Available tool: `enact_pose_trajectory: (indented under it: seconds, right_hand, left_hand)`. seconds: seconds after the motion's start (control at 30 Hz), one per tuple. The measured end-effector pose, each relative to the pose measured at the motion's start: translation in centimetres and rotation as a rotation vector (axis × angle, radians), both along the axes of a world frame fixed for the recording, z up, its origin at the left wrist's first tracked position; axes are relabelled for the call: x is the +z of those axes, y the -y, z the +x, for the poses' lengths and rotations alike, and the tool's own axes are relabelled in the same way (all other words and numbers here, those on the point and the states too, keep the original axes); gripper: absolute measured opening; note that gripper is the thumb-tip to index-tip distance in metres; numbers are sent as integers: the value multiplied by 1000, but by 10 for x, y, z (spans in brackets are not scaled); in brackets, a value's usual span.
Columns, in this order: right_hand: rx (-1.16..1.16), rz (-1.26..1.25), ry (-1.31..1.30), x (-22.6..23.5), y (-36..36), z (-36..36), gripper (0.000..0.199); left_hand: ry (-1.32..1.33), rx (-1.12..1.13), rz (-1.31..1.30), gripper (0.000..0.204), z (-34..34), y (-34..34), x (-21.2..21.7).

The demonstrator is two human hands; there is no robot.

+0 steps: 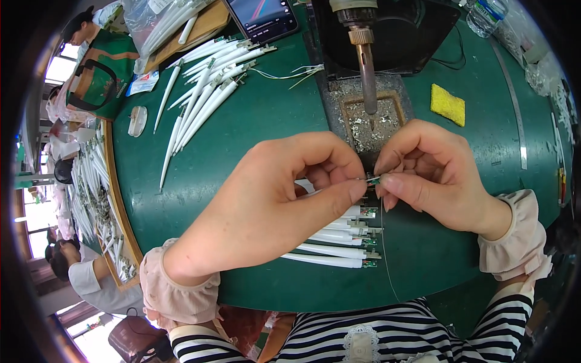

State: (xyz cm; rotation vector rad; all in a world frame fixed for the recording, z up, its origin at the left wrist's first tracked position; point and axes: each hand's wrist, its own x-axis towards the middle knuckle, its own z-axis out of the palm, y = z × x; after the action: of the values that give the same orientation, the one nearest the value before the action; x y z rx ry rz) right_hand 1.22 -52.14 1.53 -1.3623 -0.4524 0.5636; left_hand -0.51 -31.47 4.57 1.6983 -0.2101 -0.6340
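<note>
My left hand (pixel 272 199) is closed in a pinch on a slim white pen-shaped stick, mostly hidden by the fingers. A small green circuit board (pixel 374 181) shows at its end, between the two hands. My right hand (pixel 439 172) pinches at that board, with thumb and forefinger closed on a thin wire (pixel 384 254) that hangs toward the table's near edge. Beneath my left hand lie several white sticks (pixel 330 249), their green board ends pointing right. Just beyond the hands, an upright soldering iron (pixel 368 78) points down over a solder tray (pixel 390 130) holding metal crumbs.
More white sticks (pixel 209 97) lie in a pile at the far left, near a phone (pixel 263 18). A yellow sponge (pixel 448 105) and a metal ruler (pixel 514 103) are on the right. Co-workers sit at the left, beside a wood-edged tray (pixel 115 199) of sticks.
</note>
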Motion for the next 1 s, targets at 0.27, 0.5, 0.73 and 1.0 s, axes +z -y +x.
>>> enact_pose_trajectory:
  seconds: [0.27,0.5,0.73,1.0]
  right_hand:
    - [23,-48,43,0,2,2,14]
    - [48,-98,62,1,3,2,18]
    - [29,-121,82,1,1,2,16]
    - [20,-193,133,1,0,5,15]
  left_hand:
    - [-112,33,-34,12,0,2,-1]
    - [114,56,98,11,-4,6,-2]
    - [139,67,118,11,-5,7,-4]
    - [138,93,119,11,-4,10,-6]
